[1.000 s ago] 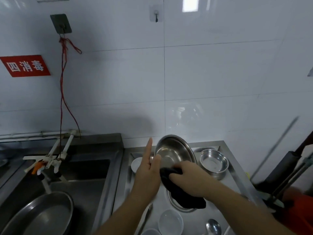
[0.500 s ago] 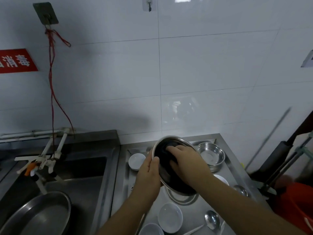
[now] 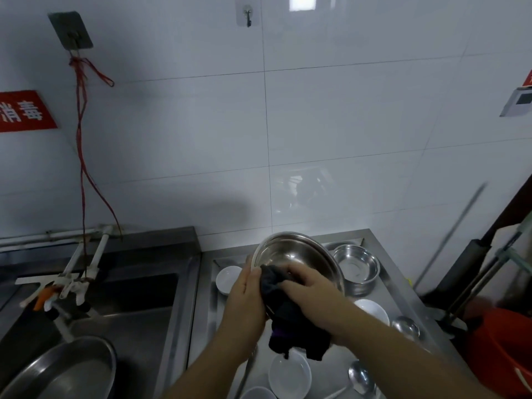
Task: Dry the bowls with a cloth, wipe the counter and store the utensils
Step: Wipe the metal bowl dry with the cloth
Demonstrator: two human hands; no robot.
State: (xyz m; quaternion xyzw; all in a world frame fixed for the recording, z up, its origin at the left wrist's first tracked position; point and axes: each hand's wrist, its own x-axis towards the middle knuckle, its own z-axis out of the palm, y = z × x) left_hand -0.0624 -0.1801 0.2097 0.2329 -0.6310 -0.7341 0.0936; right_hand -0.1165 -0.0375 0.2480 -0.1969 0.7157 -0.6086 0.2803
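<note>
left hand [image 3: 247, 298]: fingers clamp big steel bowl [image 3: 299, 257] rim, tilted above bench [image 3: 385, 269] back edge; hold firm.
right hand [image 3: 311, 292]: fingers bunch dark cloth [image 3: 288, 309] at lower rim; sweep whole inside, rotate bowl.

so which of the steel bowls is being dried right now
The big steel bowl, tilted up between both hands with the dark cloth; the smaller steel bowl sits untouched.
</note>
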